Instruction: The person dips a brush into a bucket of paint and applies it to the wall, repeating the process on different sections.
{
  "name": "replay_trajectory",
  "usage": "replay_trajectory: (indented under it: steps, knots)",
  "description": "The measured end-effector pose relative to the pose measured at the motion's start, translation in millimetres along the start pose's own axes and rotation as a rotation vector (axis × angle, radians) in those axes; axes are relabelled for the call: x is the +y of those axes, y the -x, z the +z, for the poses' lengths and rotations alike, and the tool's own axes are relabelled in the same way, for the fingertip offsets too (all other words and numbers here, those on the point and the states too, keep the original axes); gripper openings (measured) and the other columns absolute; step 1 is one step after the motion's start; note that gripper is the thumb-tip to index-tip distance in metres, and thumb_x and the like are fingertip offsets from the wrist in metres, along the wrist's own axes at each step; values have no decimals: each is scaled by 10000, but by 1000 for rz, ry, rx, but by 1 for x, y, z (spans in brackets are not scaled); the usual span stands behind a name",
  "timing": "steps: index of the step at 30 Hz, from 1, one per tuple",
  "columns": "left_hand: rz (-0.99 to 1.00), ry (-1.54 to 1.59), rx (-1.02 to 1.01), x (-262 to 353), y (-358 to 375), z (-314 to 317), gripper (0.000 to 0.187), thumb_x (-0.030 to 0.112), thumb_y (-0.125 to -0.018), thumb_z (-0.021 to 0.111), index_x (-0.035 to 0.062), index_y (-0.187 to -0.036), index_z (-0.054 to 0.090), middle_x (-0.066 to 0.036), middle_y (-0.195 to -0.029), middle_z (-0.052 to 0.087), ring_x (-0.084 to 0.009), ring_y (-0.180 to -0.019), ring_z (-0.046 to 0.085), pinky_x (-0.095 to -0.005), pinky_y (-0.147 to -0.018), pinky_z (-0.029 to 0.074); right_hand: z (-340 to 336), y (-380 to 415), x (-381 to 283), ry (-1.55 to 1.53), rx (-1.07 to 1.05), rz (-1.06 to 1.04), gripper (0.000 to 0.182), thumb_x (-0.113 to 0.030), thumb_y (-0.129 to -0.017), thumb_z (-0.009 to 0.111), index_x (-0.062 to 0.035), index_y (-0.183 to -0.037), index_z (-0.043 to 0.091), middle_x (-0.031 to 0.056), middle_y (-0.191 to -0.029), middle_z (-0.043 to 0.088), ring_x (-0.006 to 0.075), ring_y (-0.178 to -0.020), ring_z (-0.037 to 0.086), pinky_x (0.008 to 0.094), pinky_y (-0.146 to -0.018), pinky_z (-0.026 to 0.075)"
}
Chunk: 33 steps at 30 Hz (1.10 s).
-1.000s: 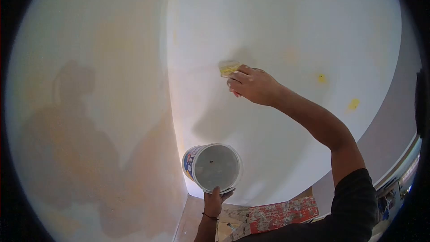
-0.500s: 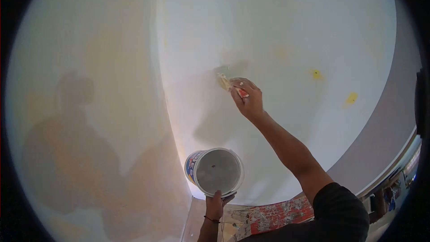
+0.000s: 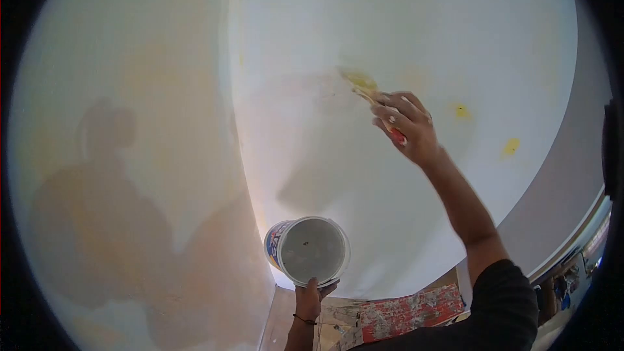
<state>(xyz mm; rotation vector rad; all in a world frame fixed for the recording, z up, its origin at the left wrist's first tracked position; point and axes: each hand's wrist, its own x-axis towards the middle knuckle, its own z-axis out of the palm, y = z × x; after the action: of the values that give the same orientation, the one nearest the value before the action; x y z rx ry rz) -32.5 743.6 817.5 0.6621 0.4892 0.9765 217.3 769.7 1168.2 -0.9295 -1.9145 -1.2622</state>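
Note:
In my right hand (image 3: pixel 413 123) is a paintbrush (image 3: pixel 367 91) with a red handle end, its bristles against the white wall (image 3: pixel 364 169). The fingers wrap round the handle, with white specks on them. My left hand (image 3: pixel 310 300) grips a paint bucket (image 3: pixel 314 251) at its lower rim, thumb over the edge. The bucket is tipped toward me, so its pale grey inside shows, with a small dark speck in it. A blue printed label is on its left side.
A corner line (image 3: pixel 237 123) divides the white wall from the left wall (image 3: pixel 130 221), which carries shadows. Two yellow patches (image 3: pixel 461 111) mark the wall at right. Below stands a worn red, paint-spattered board (image 3: pixel 413 312). Cluttered items (image 3: pixel 565 286) sit at lower right.
My right hand with the paintbrush has swept right and slightly up along the wall. The bucket in my left hand has barely shifted.

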Motion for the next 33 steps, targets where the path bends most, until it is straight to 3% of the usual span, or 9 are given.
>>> replay_trajectory:
  steps: [1, 3, 4, 6, 11, 15, 28, 33]
  knots:
    - [-1, -4, -5, -1, 0, -1, 471, 82, -955, 401, -112, -1373, 305, -279, -1231, 564, -453, -1000, 670, -475, -831, 630, 1, -11, 9, -7, -2, -1, 299, -26, -786, 767, -99, -1062, 677, 75, -1196, 671, 278, -1074, 649, 378, -819, 572]
    - [-3, -2, -3, 0, -1, -1, 468, 77, -959, 398, -107, -1378, 302, -277, -1241, 559, -453, -1011, 667, -474, -835, 630, 1, -30, 29, 140, -341, -247, 318, -75, -817, 738, -153, -1115, 659, 8, -1286, 627, 240, -1207, 574, 374, -849, 588]
    - [-10, -5, -2, 0, -1, 0, 464, 73, -962, 397, -105, -1380, 301, -275, -1250, 553, -451, -1020, 663, -474, -839, 630, 1, -39, 35, 132, -343, -254, 318, -75, -817, 738, -153, -1115, 659, 8, -1286, 627, 240, -1207, 574, 374, -849, 588]
    - [-22, -5, -2, 4, 0, 3, 461, 70, -965, 395, -102, -1382, 299, -272, -1258, 548, -448, -1029, 660, -474, -844, 630, -2, -54, 45, 172, -583, -352, 361, -65, -770, 743, -142, -1114, 664, -36, -1303, 613, 205, -1226, 555, 339, -863, 591]
    - [9, 8, -25, 10, 5, 9, 469, 85, -975, 401, -80, -1399, 284, -254, -1292, 525, -428, -1054, 651, -474, -865, 627, -3, -78, 56, 218, -783, -450, 303, -110, -842, 708, -140, -1141, 664, -36, -1351, 589, 208, -1282, 518, 339, -936, 556]
    - [8, -8, -35, 5, 2, 4, 468, 78, -971, 394, -69, -1402, 285, -251, -1282, 529, -422, -1051, 654, -477, -869, 624, 3, -81, 56, 134, -737, -345, 217, -75, -841, 690, -122, -1053, 689, -13, -1287, 645, 232, -1263, 541, 353, -955, 557]
    - [-5, 19, -58, 0, -2, -5, 464, 76, -971, 393, -87, -1392, 286, -263, -1286, 527, -424, -1059, 654, -475, -863, 625, -48, -69, 42, 143, -880, -203, 203, -69, -811, 753, -106, -1007, 718, -8, -1202, 691, 243, -1208, 579, 372, -942, 552]
    - [37, 21, -43, 3, 3, 2, 461, 78, -974, 399, -81, -1393, 288, -260, -1257, 555, -424, -1025, 667, -472, -849, 631, -26, -58, 25, 209, -468, -248, 273, -94, -789, 747, -101, -1053, 677, 40, -1178, 671, 254, -1092, 614, 353, -860, 579]
